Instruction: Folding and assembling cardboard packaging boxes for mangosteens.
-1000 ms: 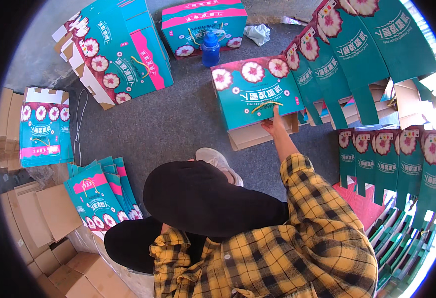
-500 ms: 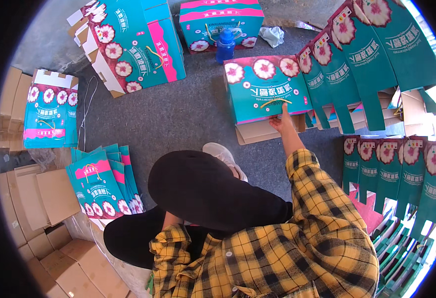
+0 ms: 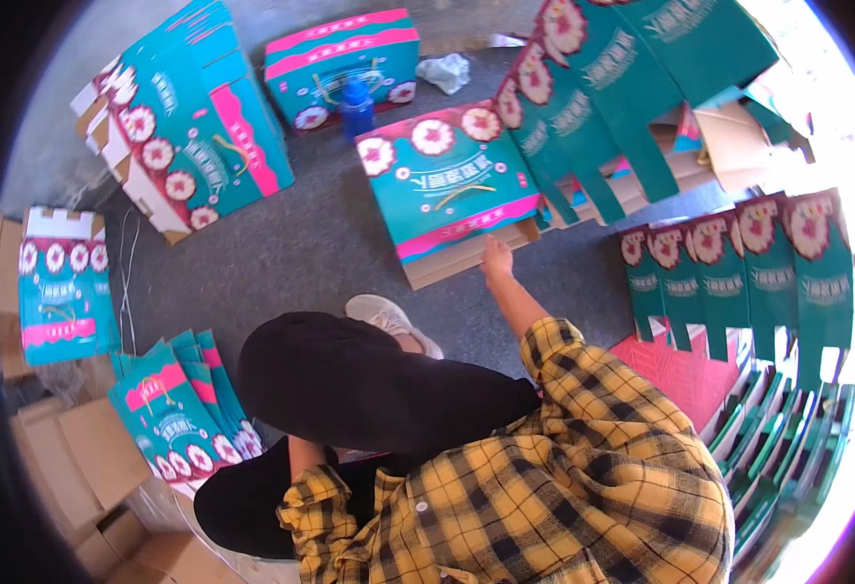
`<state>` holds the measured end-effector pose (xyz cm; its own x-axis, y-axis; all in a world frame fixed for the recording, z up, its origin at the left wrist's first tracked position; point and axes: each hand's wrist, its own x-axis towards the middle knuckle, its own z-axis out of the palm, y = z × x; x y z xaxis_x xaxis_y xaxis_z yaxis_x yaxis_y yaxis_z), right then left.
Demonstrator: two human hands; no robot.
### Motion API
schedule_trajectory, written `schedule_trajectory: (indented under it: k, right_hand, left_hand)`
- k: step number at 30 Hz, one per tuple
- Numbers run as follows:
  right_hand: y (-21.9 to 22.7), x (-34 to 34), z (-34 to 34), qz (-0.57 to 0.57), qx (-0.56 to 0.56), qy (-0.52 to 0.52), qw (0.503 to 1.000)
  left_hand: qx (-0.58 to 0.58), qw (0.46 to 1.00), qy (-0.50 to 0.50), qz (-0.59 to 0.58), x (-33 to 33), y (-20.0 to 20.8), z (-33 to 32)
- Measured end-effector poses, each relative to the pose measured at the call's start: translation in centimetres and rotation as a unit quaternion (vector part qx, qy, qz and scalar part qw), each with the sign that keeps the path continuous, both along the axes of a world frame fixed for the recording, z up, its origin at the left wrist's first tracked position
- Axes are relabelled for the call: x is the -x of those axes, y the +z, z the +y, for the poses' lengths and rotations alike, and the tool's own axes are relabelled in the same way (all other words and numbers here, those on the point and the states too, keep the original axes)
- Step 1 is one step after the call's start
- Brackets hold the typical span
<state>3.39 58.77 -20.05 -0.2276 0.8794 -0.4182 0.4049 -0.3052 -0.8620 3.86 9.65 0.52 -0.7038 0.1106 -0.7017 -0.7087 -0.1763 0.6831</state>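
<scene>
My right hand (image 3: 496, 259) is stretched out at the lower edge of a teal gift carton (image 3: 452, 185) with radish-slice pictures, a yellow cord handle and a pink band. It is beside the brown cardboard flap (image 3: 432, 270) under the pink band; whether it touches the flap I cannot make out. Its fingers are small and partly hidden, and the cord is out of its grasp. Of my left arm, only the wrist (image 3: 308, 456) shows below the plaid cuff. The left hand itself is hidden behind my black-trousered leg (image 3: 369, 384).
More teal cartons (image 3: 602, 107) stand in a row to the right, with another row (image 3: 739, 277) below. Flat carton stacks (image 3: 184, 127) lie left. A blue bottle (image 3: 357, 109) stands before a closed carton (image 3: 345, 63). Brown boxes (image 3: 106, 453) fill the lower left.
My right hand has let go of the cord handle and dropped below the pink band, which now shows fully. The whole view has shifted and turned, moving the cartons leftward in it.
</scene>
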Motion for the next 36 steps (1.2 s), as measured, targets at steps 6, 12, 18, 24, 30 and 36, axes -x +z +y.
schedule_trajectory:
  k: [6, 12, 18, 24, 30, 36]
  right_hand:
    - [11.8, 0.6, -1.9, -0.088, -0.179, 0.258, 0.945]
    - [15.3, 2.6, 4.1, -0.138, -0.420, 0.296, 0.847]
    - [16.8, 3.9, 5.8, -0.203, -0.399, 0.314, 0.837]
    - [15.4, 5.6, 5.5, -0.220, -0.341, 0.336, 0.850]
    - [16.1, 6.4, 7.0, -0.273, -0.317, 0.390, 0.820]
    - [16.2, 9.2, 6.6, -0.342, -0.316, 0.365, 0.806]
  left_hand:
    - [-0.074, 0.962, -0.012, 0.263, 5.1, 3.5, -2.5]
    - [0.054, 0.943, 0.008, 0.327, 5.8, 15.3, 3.0]
    - [0.480, 0.641, -0.245, 0.546, 1.8, 20.9, 8.1]
    - [0.552, 0.565, -0.268, 0.551, 1.2, 22.0, 9.6]
    - [0.542, 0.564, -0.272, 0.560, 1.3, 23.0, 10.2]
    - [0.536, 0.562, -0.274, 0.567, 1.1, 23.9, 9.9]
